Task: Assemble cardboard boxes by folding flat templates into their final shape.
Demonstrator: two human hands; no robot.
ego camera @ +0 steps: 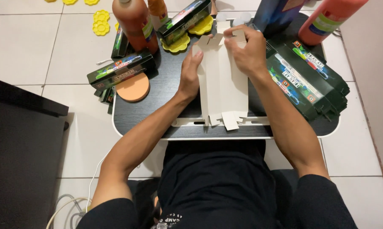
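Note:
A flat white cardboard box blank (223, 85) lies lengthwise on the small black lap table (166, 89), its end flaps spread at both ends. My left hand (190, 74) presses flat along the blank's left edge. My right hand (247, 51) grips the far end flaps, fingers curled over them. A stack of flattened dark green printed cartons (306, 80) lies right beside my right wrist.
Assembled dark green boxes (120, 70) and an orange round lid (133, 87) sit at the table's left. Orange bottles (134, 23), yellow flower-shaped pieces (101, 22), a blue box (276, 15) and another orange bottle (327, 19) stand at the far side. A dark cabinet (22, 152) stands left; white cables (72, 203) trail on the tiled floor.

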